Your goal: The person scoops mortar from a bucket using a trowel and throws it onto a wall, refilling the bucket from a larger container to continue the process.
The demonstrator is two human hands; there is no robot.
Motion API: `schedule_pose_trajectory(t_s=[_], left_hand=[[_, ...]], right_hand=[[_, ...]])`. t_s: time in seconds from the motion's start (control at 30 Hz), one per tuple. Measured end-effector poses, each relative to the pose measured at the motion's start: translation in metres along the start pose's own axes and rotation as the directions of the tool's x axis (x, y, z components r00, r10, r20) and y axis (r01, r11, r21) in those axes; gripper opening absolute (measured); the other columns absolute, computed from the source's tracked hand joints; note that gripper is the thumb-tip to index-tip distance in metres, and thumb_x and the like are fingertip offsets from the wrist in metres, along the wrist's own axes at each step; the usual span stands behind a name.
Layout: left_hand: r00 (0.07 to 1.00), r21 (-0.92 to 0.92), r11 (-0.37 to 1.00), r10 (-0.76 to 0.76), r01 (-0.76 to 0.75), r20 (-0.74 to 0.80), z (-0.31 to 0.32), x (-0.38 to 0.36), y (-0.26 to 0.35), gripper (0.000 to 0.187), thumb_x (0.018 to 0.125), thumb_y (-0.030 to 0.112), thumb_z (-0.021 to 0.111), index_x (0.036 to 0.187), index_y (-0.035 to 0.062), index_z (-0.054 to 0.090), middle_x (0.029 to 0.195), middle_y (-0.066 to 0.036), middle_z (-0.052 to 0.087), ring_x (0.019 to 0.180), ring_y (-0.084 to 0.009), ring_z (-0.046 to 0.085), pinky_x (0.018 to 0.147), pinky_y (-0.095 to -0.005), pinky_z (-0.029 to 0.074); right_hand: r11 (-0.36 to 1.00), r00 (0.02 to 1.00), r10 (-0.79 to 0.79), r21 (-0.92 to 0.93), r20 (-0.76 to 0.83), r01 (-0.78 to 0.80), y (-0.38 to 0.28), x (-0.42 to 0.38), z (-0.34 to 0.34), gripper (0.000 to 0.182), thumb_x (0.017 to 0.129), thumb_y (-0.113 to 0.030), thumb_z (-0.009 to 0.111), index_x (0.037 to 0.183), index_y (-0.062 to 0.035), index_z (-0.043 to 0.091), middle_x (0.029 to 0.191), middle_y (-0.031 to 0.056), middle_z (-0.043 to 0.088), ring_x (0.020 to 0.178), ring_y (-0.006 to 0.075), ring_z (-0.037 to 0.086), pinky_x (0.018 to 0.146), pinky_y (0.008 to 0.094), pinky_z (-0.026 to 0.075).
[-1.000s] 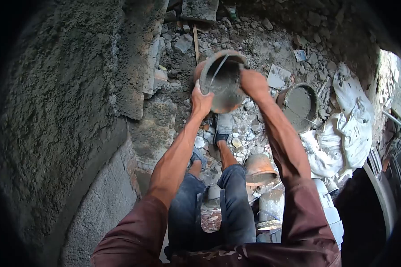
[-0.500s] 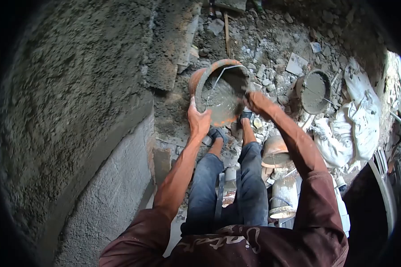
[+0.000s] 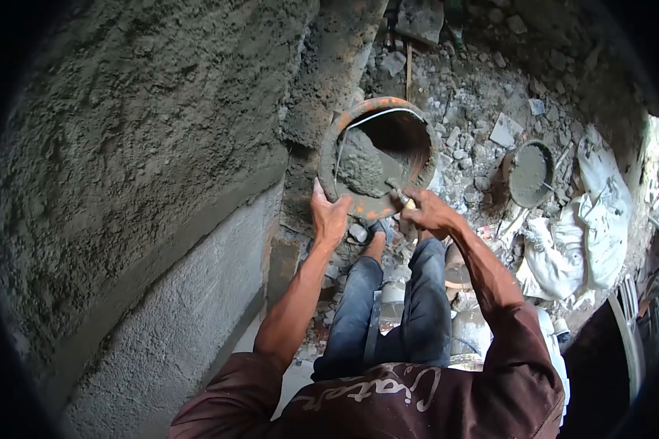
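An orange, mortar-smeared bucket (image 3: 328, 150) with a thin wire handle is tilted so that its mouth faces me. At its lower left rim, my left hand (image 3: 330, 214) is closed around the edge, thumb on the inner side. My right hand (image 3: 430, 214) grips a trowel (image 3: 397, 192) by its handle at the lower right rim. The trowel's blade reaches into the bucket and is largely hidden by mortar. A thick heap of wet grey mortar (image 3: 360, 162) lies inside, next to the blade.
A rough, freshly coated wall (image 3: 146, 132) rises on my left. Beyond the bucket the ground is strewn with rubble (image 3: 454, 139). To the right are a second bucket of mortar (image 3: 529, 175) and white sacks (image 3: 589, 227). More containers (image 3: 470, 336) stand near my legs.
The trowel hand has moved down and toward me at the bucket's rim. Mortar that lay low in the bucket now shows as a heap at its left. My left hand keeps its grip.
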State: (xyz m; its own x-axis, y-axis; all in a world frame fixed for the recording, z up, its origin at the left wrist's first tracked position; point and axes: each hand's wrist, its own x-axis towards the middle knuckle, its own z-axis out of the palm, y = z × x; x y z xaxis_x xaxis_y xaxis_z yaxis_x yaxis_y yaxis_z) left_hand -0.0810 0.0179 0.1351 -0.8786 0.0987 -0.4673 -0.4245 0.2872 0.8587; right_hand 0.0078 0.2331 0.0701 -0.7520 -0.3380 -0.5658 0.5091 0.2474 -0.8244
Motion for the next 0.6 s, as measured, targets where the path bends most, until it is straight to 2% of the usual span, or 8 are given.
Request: schedule_pose_trajectory(t_s=[0.07, 0.2, 0.27, 0.33, 0.4, 0.43, 0.53, 0.6], left_hand=[[0.999, -0.052, 0.998, 0.039, -0.039, -0.008, 0.014, 0.009, -0.005, 0.045, 0.072, 0.002, 0.059, 0.115, -0.0036, 0.048, 0.097, -0.007, 0.06, 0.084, -0.0141, 0.056, 0.079, -0.0279, 0.046], [0.993, -0.104, 0.993, -0.068, 0.058, -0.099, 0.032, 0.012, 0.002, 0.046, 0.07, 0.001, 0.058, 0.115, -0.0022, 0.048, 0.095, -0.005, 0.057, 0.082, -0.0144, 0.053, 0.078, -0.0287, 0.046], [0.979, -0.236, 0.954, -0.201, 0.185, -0.042, 0.036, 0.015, -0.002, 0.057, 0.07, -0.005, 0.051, 0.126, 0.0034, 0.041, 0.108, -0.007, 0.055, 0.095, -0.0181, 0.056, 0.083, -0.0319, 0.048], [0.982, -0.215, 0.963, -0.178, 0.162, -0.06, 0.035, 0.023, -0.019, 0.058, 0.071, -0.003, 0.053, 0.126, 0.0082, 0.041, 0.107, -0.006, 0.055, 0.096, -0.0194, 0.056, 0.08, -0.038, 0.049], [0.941, -0.31, 0.906, -0.328, 0.289, -0.08, 0.035, 0.026, -0.024, 0.058, 0.071, 0.0, 0.055, 0.126, 0.0125, 0.041, 0.106, -0.005, 0.056, 0.096, -0.0217, 0.055, 0.08, -0.0485, 0.048], [0.899, -0.29, 0.879, -0.423, 0.378, -0.112, 0.034, 0.026, -0.022, 0.059, 0.071, 0.002, 0.056, 0.127, 0.0161, 0.04, 0.111, -0.007, 0.055, 0.101, -0.0258, 0.054, 0.079, -0.0587, 0.044], [0.83, -0.335, 0.818, -0.537, 0.468, -0.153, 0.025, 0.026, -0.031, 0.062, 0.071, 0.003, 0.055, 0.129, 0.0171, 0.038, 0.118, -0.008, 0.051, 0.108, -0.0286, 0.051, 0.081, -0.0614, 0.041], [0.821, -0.315, 0.817, -0.548, 0.483, -0.162, 0.008, 0.022, -0.041, 0.064, 0.072, 0.003, 0.055, 0.131, 0.0176, 0.036, 0.124, -0.008, 0.047, 0.114, -0.03, 0.047, 0.082, -0.0612, 0.041]], right_hand=[[0.983, 0.967, -0.181, -0.024, -0.182, 0.18, -0.007, -0.004, -0.005, 0.039, 0.07, -0.026, 0.062, 0.096, 0.0031, 0.055, 0.071, 0.017, 0.06, 0.062, 0.0262, 0.06, 0.06, 0.0374, 0.049], [0.946, 0.998, 0.061, 0.318, 0.013, -0.062, -0.025, -0.023, -0.023, 0.035, 0.076, -0.019, 0.058, 0.103, 0.0015, 0.054, 0.062, 0.0055, 0.056, 0.05, 0.0139, 0.052, 0.046, 0.0291, 0.042], [0.896, 0.983, 0.169, 0.404, 0.073, -0.184, -0.034, -0.038, -0.035, 0.033, 0.076, -0.016, 0.058, 0.104, 0.0004, 0.053, 0.063, 0.0035, 0.054, 0.049, 0.0127, 0.051, 0.044, 0.0277, 0.041], [0.8, 0.989, 0.141, 0.583, 0.043, -0.14, -0.034, -0.053, -0.036, 0.03, 0.076, -0.015, 0.057, 0.103, -0.0011, 0.053, 0.062, 0.0026, 0.052, 0.047, 0.0109, 0.049, 0.043, 0.0253, 0.04], [0.734, 0.982, 0.183, 0.659, 0.044, -0.166, -0.04, -0.069, -0.041, 0.026, 0.077, -0.015, 0.058, 0.1, -0.0027, 0.053, 0.061, 0.0016, 0.051, 0.046, 0.009, 0.048, 0.042, 0.0234, 0.04], [0.693, 0.977, 0.207, 0.713, -0.05, -0.11, -0.033, -0.08, -0.045, 0.027, 0.078, -0.017, 0.059, 0.1, -0.0029, 0.053, 0.061, 0.0013, 0.051, 0.045, 0.0088, 0.048, 0.041, 0.0229, 0.039], [0.589, 0.899, 0.31, 0.805, -0.311, 0.075, -0.03, -0.114, -0.066, 0.029, 0.081, -0.019, 0.062, 0.102, -0.0032, 0.051, 0.061, 0.0002, 0.051, 0.044, 0.0084, 0.048, 0.038, 0.0223, 0.039], [0.629, 0.784, 0.358, 0.751, -0.507, 0.199, -0.02, -0.136, -0.084, 0.032, 0.082, -0.023, 0.063, 0.104, -0.0033, 0.051, 0.065, 0.0, 0.05, 0.043, 0.0086, 0.046, 0.036, 0.0227, 0.038]])
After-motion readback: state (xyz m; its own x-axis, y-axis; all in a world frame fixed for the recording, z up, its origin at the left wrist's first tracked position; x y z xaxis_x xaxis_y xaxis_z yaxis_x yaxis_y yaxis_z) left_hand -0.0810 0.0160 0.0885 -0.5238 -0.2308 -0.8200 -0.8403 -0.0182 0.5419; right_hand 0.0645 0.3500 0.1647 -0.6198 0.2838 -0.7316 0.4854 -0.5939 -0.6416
